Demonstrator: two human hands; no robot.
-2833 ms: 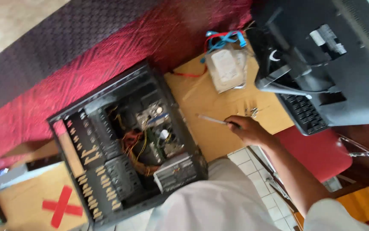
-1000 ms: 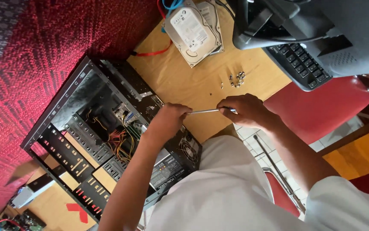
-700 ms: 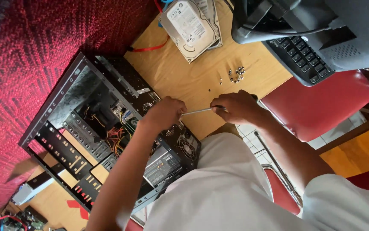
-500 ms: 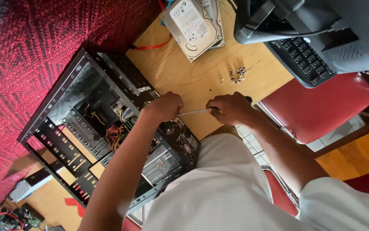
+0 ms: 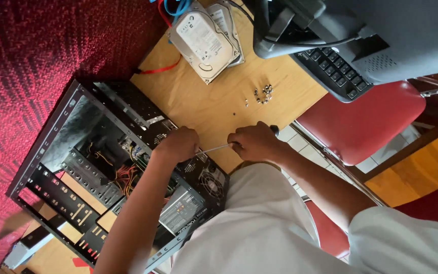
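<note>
1. Your right hand (image 5: 254,143) is closed around the dark handle of a screwdriver (image 5: 219,148), whose thin bright shaft runs across to your left hand (image 5: 178,145). The left fingers are curled at the tip end, steadying it against the rear edge of the open computer case (image 5: 102,167). You cannot see the tip itself; the hand covers it.
2. If the tip is not seated square, it could slip off the screw head and skid over the painted metal, or jab your left fingers, which sit right at the point.
3. A freed screw could drop into the case among the orange and yellow wires (image 5: 125,177) and be hard to find.
4. The case is a boxy black steel frame with perforated, slotted panels; its edges look thin and sharp, so a sliding wrist could catch.
5. Farther out, a small heap of loose screws (image 5: 263,94) lies on the smooth wooden table (image 5: 219,109); a nudge could roll them away.
6. Beyond them rest two flat, metallic hard drives (image 5: 206,38), stacked, with red and blue cables beside them.
</note>
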